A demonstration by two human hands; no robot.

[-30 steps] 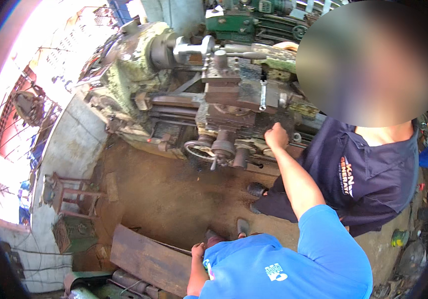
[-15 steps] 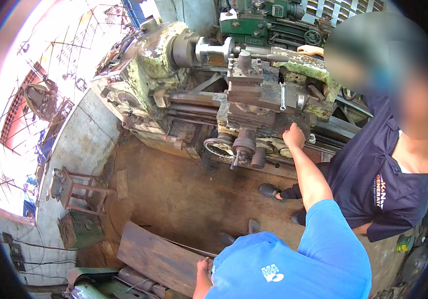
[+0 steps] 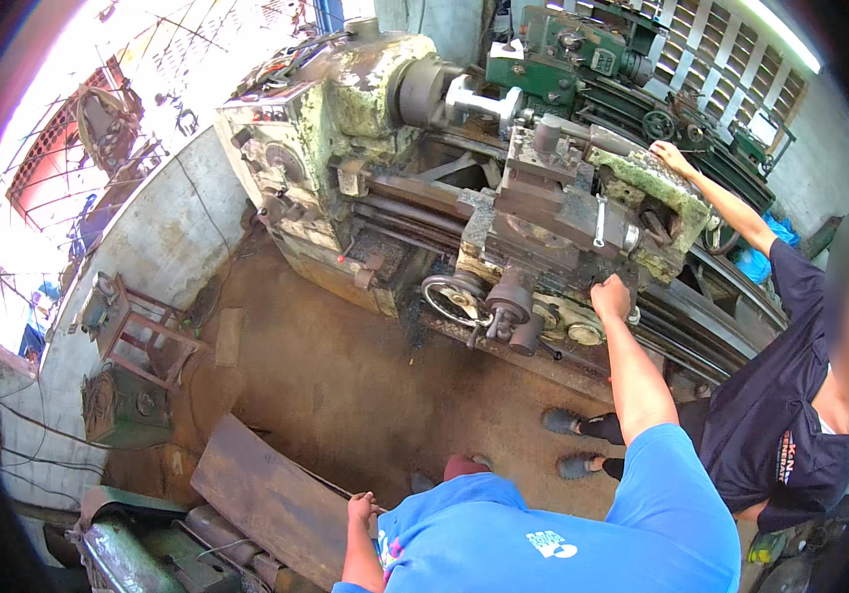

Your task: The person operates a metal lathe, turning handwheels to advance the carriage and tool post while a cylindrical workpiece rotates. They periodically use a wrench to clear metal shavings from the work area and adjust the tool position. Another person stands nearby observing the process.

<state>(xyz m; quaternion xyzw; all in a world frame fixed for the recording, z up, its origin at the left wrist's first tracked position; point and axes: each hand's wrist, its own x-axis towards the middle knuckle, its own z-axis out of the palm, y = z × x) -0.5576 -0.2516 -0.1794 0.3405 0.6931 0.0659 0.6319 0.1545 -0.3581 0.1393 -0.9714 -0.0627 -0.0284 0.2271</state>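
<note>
My right arm reaches out to the carriage (image 3: 533, 212) of a worn, pale-green lathe (image 3: 365, 89). My right hand (image 3: 613, 298) is closed in a fist at the near edge of the cross slide, and what is inside it is hidden. Above it a spanner (image 3: 600, 221) lies on the slide. A shiny spool-shaped metal workpiece (image 3: 484, 102) sits between the chuck (image 3: 428, 91) and the tailstock side. Low by my body, my left hand (image 3: 361, 506) is curled beside a brown board (image 3: 266, 494); I cannot make out what it holds.
At right a co-worker in a dark shirt (image 3: 770, 376) rests a hand (image 3: 671, 156) on the tailstock (image 3: 642, 188). A handwheel (image 3: 456, 299) juts from the carriage. Behind stands a green lathe (image 3: 543, 74); at left are a small stand (image 3: 143, 331) and a curved wall (image 3: 162, 222).
The view has turned, so the lathe sits further right. The co-worker has moved right, with the arm now stretched to the tailstock. My right hand stays at the cross slide.
</note>
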